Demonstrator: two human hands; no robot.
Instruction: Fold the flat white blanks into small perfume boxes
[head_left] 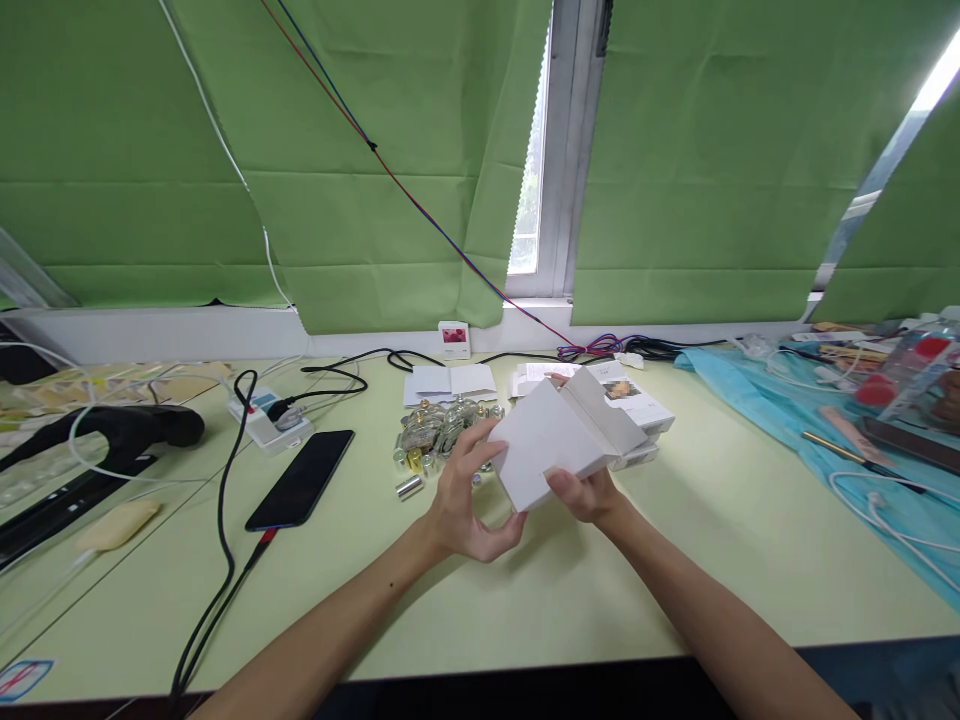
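Observation:
A white cardboard box is held tilted above the table, its end flap standing open toward the right. My left hand is closed round the box's left end, fingers along the upper edge and thumb at the lower corner. On the other side, my right hand grips the box, with the thumb on its near face and the other fingers mostly hidden behind. Whatever may be inside the box is out of sight. Just beyond my left hand lies a pile of small bagged metallic parts, with a silver cylinder in front.
Behind the box are more white boxes and folded white papers. A phone with a cable lies left, near a power strip and a black strapped device. Blue sheeting with clutter covers the right side.

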